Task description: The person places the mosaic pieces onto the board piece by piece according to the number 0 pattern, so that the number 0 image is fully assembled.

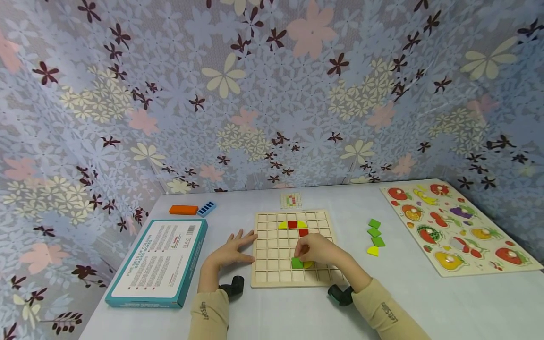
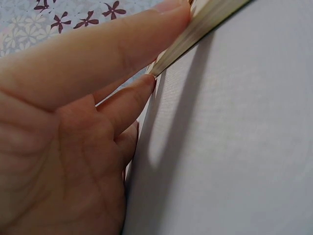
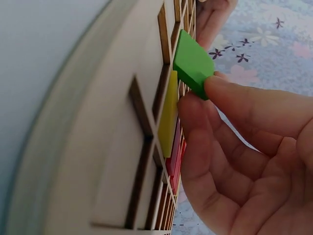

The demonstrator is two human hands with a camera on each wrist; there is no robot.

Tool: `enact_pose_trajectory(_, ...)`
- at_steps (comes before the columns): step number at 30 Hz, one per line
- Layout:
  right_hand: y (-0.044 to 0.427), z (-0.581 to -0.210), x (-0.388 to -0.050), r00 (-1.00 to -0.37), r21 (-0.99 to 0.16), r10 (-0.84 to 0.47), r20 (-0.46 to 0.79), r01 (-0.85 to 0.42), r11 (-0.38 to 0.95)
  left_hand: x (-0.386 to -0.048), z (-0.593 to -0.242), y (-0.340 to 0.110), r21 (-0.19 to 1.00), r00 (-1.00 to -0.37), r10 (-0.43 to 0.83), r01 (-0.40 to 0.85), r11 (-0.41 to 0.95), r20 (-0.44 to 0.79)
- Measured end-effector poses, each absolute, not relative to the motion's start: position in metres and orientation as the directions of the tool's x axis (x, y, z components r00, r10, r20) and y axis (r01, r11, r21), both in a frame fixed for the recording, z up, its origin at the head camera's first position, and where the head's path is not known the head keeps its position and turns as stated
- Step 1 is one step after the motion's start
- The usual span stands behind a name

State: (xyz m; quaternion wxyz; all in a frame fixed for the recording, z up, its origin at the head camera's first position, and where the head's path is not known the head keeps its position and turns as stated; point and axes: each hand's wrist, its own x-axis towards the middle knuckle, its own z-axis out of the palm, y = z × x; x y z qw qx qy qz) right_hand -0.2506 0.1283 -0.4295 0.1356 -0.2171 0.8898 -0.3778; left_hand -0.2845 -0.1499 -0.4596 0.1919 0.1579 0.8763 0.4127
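Note:
A wooden grid board [image 1: 265,279] lies on the table. My right hand [image 1: 321,249] pinches a green square tile [image 3: 193,61] between thumb and finger, tilted over a cell in the board's lower part. Beside that cell sits a yellow rounded piece [image 3: 168,117], with red tiles [image 3: 175,161] beyond it in the right wrist view. At the board's upper part are a red tile [image 1: 292,224] and two yellow rounded pieces [image 1: 282,225]. My left hand [image 1: 229,251], fingers spread, touches the board's left edge with its fingertips; the left wrist view shows thumb and fingers against that edge.
Right of the board lie several green tiles [image 1: 374,232] and a yellow piece [image 1: 373,251]. A small pattern card [image 1: 291,200] is behind the board. A teal-edged box [image 1: 157,262], an orange block [image 1: 183,209] and a blue piece [image 1: 206,208] stand left; a fruit puzzle board [image 1: 459,231] lies right.

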Motion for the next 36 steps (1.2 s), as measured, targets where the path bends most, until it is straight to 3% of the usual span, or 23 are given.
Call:
enact_pose_trajectory(26,0.133,-0.425,-0.251,-0.862,-0.732,-0.5,-0.088,-0.285,0.619,-0.285,-0.464,-0.152,0.787,-0.869,0.46,0.15,0.598,-0.183)
enact_pose_trajectory(36,0.15,-0.42,-0.255,-0.874,-0.745,-0.485,-0.032,-0.303,0.594,-0.285,-0.464,-0.151,0.787,-0.866,0.46,0.142,0.6,-0.194)
